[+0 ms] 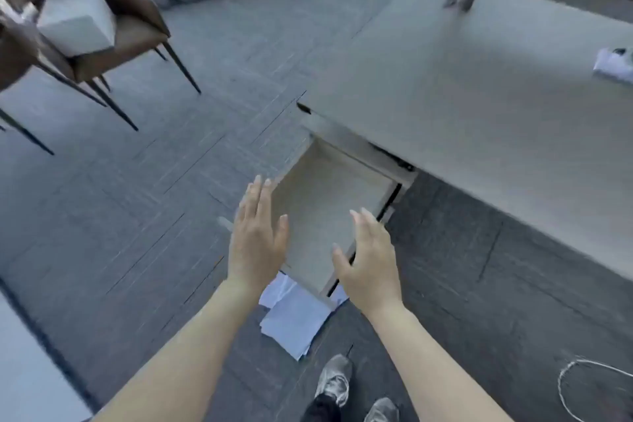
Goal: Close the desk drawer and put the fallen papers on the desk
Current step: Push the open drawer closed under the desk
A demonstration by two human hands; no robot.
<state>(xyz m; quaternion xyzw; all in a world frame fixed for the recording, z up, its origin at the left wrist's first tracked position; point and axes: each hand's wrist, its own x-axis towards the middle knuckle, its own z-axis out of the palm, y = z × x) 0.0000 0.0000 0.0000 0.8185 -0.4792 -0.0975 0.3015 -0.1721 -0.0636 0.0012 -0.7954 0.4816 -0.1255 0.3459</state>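
Presently the drawer (329, 216) is standing pulled well out from under the desk (479, 106), its pale inside showing bare. Both hands are hovering over its near end, palms down. The left hand (257, 240) is hanging over the drawer's left edge, fingers spread and apart, gripping nothing. The right hand (368, 260) is lying over the right edge, fingers likewise spread and holding nothing; whether either palm is touching the wood cannot be told from this view.

The fallen papers (291, 315) are lying on the dark floor just at the drawer's near end, partly tucked beneath it, with the person's shoes (334, 377) nearer still.

Judgement: the closing step is in hand and not yet done. To do it well, both palms should be settling flat against the drawer's front, one toward each side, so the push is running straight along the rails; an off-centre shove is likely to be skewing the box and jamming it. Pressure should be steady, not a slam. Fingers should be staying clear of the gap under the desk edge. The papers, being beneath the drawer's end, appear unlikely to be catching, though this is worth checking.
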